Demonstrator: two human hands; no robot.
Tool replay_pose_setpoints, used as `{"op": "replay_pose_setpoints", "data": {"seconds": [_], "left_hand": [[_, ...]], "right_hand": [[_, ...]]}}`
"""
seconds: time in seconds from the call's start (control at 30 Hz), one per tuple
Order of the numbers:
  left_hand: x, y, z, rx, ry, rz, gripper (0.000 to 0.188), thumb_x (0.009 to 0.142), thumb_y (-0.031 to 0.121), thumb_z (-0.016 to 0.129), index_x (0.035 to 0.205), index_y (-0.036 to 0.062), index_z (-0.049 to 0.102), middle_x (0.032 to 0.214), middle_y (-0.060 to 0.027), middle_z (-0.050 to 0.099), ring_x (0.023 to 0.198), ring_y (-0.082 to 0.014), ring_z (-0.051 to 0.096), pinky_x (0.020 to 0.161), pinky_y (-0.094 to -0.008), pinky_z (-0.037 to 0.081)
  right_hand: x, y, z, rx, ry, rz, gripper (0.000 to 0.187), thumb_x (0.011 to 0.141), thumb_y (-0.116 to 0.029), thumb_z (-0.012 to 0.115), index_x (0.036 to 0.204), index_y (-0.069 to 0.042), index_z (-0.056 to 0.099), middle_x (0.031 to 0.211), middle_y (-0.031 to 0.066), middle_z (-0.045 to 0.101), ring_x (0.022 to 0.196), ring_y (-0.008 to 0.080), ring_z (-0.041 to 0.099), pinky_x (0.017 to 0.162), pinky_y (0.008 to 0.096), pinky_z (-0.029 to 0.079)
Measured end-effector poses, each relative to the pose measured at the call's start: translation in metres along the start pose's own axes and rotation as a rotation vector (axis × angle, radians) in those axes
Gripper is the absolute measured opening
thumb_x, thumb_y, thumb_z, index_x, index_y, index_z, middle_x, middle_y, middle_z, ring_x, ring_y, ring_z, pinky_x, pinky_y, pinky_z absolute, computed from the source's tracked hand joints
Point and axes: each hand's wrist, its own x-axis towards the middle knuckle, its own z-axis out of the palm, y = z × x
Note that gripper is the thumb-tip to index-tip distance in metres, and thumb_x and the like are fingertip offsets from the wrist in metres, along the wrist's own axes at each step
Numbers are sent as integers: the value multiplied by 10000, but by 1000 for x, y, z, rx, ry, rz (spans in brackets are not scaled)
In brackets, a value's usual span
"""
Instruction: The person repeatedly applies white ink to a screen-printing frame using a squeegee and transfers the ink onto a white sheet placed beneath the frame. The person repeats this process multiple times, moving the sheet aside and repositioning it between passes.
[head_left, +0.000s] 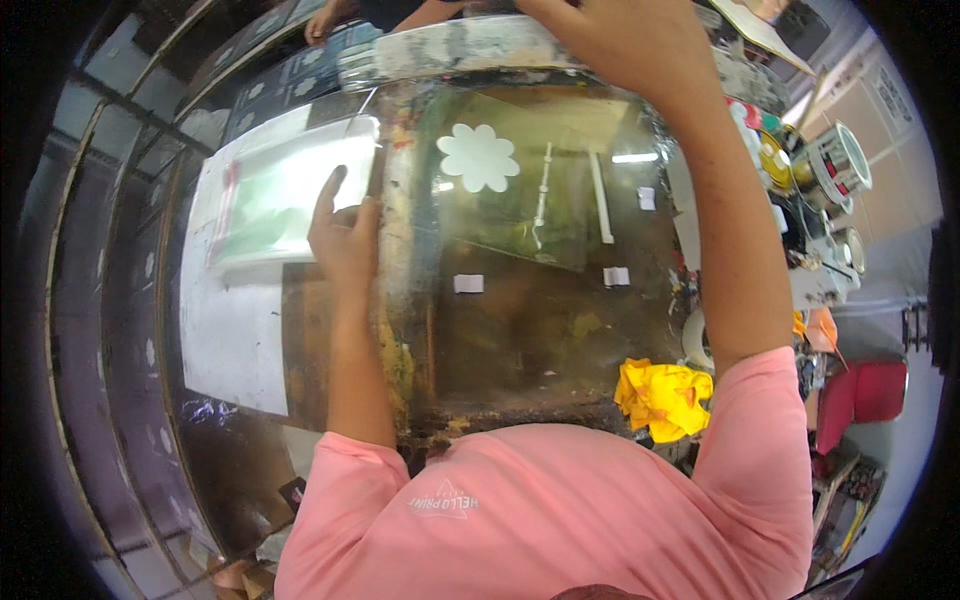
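Note:
My left hand (345, 235) is over the right edge of a stack of clear, shiny plastic sheets (270, 190) with green and red showing through. Its fingers are spread, and nothing shows between them. My right arm stretches to the far side, where my right hand (625, 45) sits at the upper edge of the view above a whitish, stained bar (460, 50); its fingertips are cut off. Between my arms lies a brown work surface (530, 340) with a greenish, see-through area. A white flower shape (478, 157) and two thin white strips (601, 200) show on it.
Small pale tabs (468, 284) are on the work surface. A crumpled yellow cloth (663, 398) rests at its near right corner. White board (230, 340) lies under the plastic sheets. Cans (838, 160) crowd the right side, a rack (110, 300) stands left, and another person's hand (320, 25) shows far off.

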Motion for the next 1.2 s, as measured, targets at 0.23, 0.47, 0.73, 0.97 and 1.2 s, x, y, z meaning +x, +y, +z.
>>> {"op": "replay_pose_setpoints", "data": {"seconds": [0.23, 0.47, 0.73, 0.97, 1.2], "left_hand": [[95, -92, -110, 204, 246, 117, 618, 847, 83, 693, 1446, -51, 616, 1150, -205, 784, 850, -226, 762, 803, -333, 569], [137, -150, -138, 781, 348, 6, 797, 961, 324, 738, 1608, -20, 426, 1627, -378, 383, 1453, -531, 461, 1215, -468, 387], [18, -130, -78, 1043, -101, 142, 703, 1119, 536, 405, 1660, 88, 393, 1756, -166, 283, 1626, -396, 226, 1286, -697, 27], [33, -112, -88, 900, 0, 66, 482, 1122, 440, 452, 1363, 125, 724, 1544, -148, 602, 1476, -386, 490, 1271, -722, 77], [25, -50, -52, 928, -311, 385, 477, 1136, 421, 454, 1302, 90, 754, 1401, -161, 703, 1403, -378, 580, 1278, -642, 191]], "right_hand": [[1, -2, -3, 43, -39, 21, 441, 978, -462, 624, 921, -41, 746, 833, 199, 721, 822, 413, 698, 797, 515, 497], [-3, 5, 4, 46, -51, 15, 481, 1005, -474, 612, 1068, -23, 766, 926, 248, 728, 849, 462, 681, 805, 505, 515], [0, 8, 7, 42, -11, -10, 497, 1017, -489, 601, 1070, -20, 758, 905, 253, 722, 857, 470, 678, 775, 510, 514], [-10, 7, 10, -10, 44, -46, 487, 1037, -490, 572, 1062, -39, 754, 931, 210, 735, 915, 423, 684, 851, 478, 480], [-11, 5, 6, -7, -96, -10, 502, 1039, -519, 554, 1075, -60, 754, 959, 196, 742, 940, 400, 685, 848, 491, 453]]}}
